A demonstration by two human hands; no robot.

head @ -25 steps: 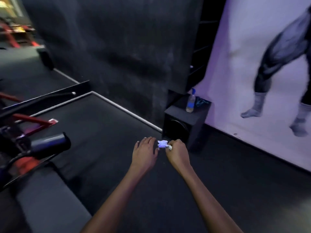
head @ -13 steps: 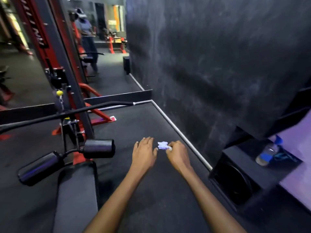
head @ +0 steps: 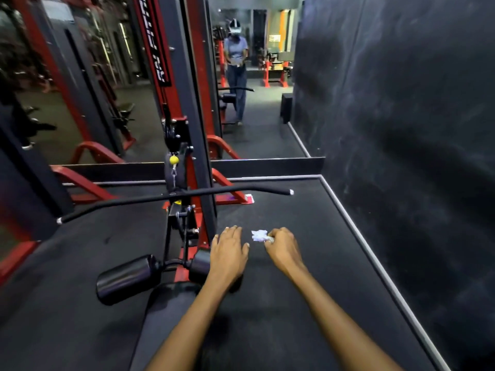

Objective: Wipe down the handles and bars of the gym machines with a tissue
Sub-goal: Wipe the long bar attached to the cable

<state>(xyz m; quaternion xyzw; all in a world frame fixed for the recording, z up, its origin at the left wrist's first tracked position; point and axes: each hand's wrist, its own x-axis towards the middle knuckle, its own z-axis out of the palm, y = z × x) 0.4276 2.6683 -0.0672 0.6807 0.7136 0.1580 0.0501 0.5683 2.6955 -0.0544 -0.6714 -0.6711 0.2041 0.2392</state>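
Note:
My right hand (head: pixel 282 246) pinches a crumpled white tissue (head: pixel 259 235) at its fingertips. Just left of it my left hand (head: pixel 229 250) is held out flat, fingers relaxed, holding nothing. Both hover in front of a red and black pulldown machine (head: pixel 187 108). Its long black bar (head: pixel 176 196) hangs across the view beyond my hands, chrome-capped at both ends. Black padded rollers (head: pixel 128 278) and a seat pad (head: pixel 166 306) sit below my left forearm.
A mirror (head: pixel 257 103) behind the machine reflects a person standing and more red equipment. A dark wall (head: pixel 401 129) runs along the right, edged by a pale floor strip (head: pixel 375 266). Black rubber flooring (head: pixel 294 303) lies under my arms.
The view has swung left, from a speaker box and bottle by a mural to the pulldown machine and mirror. My hands keep the same pose, the tissue still in my right.

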